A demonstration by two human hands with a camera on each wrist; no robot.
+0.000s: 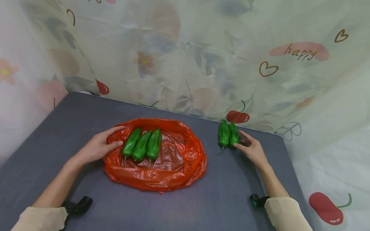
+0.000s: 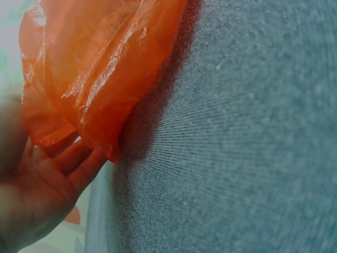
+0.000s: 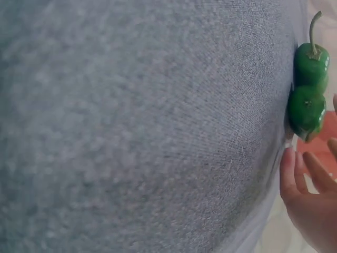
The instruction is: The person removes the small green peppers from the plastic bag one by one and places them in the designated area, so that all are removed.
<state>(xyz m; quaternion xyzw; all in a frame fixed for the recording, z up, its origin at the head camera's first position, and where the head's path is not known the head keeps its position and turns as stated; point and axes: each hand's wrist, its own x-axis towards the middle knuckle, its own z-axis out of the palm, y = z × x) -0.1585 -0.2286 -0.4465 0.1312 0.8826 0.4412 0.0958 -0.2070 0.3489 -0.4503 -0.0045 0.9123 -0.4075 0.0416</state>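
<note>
A red plastic bag [image 1: 192, 154] lies spread open on the table, with three green peppers [image 1: 140, 146] side by side in its left part. At the bag's left rim is my left hand [image 1: 99, 145], thumb and index finger extended over the edge. The left wrist view shows its other fingers, fairly straight, against the outside of the bag [image 2: 105, 79]. To the right, two more green peppers [image 1: 224, 134] lie close together. My right hand [image 1: 254, 150] is beside the right-hand pepper [image 3: 306, 112], fingers spread around its right side and thumb near its lower end.
The dark grey table [image 1: 185, 208] ends at the back against a patterned curtain [image 1: 202, 64]. More of this cloth hangs at both sides. A dark wrist strap [image 1: 78, 205] sits at the left cuff, another dark device [image 1: 258, 200] at the right cuff.
</note>
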